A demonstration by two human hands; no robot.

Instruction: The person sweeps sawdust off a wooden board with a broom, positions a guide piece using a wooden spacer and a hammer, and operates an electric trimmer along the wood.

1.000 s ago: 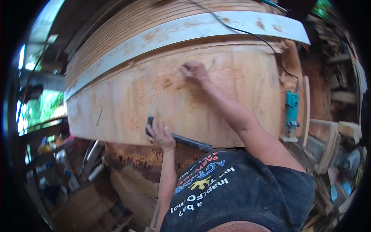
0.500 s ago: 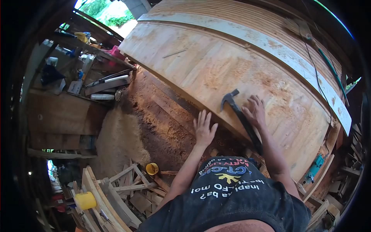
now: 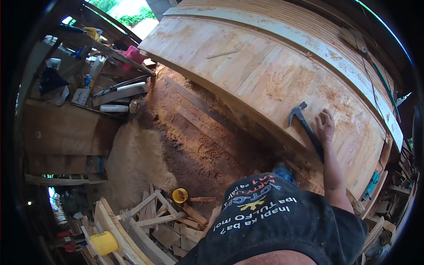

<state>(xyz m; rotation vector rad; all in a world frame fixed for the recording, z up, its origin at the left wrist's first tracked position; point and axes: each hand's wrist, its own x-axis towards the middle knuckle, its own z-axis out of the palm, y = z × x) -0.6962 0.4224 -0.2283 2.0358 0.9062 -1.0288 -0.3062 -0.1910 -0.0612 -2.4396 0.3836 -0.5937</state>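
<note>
Right hand [image 3: 325, 127], half-open and seemingly empty, is beside a hammer [image 3: 308, 132] lying handle-inward on the surface [image 3: 256, 73], perhaps for easy reach

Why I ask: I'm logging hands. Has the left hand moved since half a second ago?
Yes. The left hand was by the wooden panel; now it's out of view, apparently drawn back from the panel's near edge toward the dark shirt.

Daylight glares at upper left; edges warp darkly

Hammer [image 3: 311, 135] on the wooden panel [image 3: 251, 79] near its front edge, stick [image 3: 221, 54] farther left, strip [image 3: 329, 53] behind
</note>
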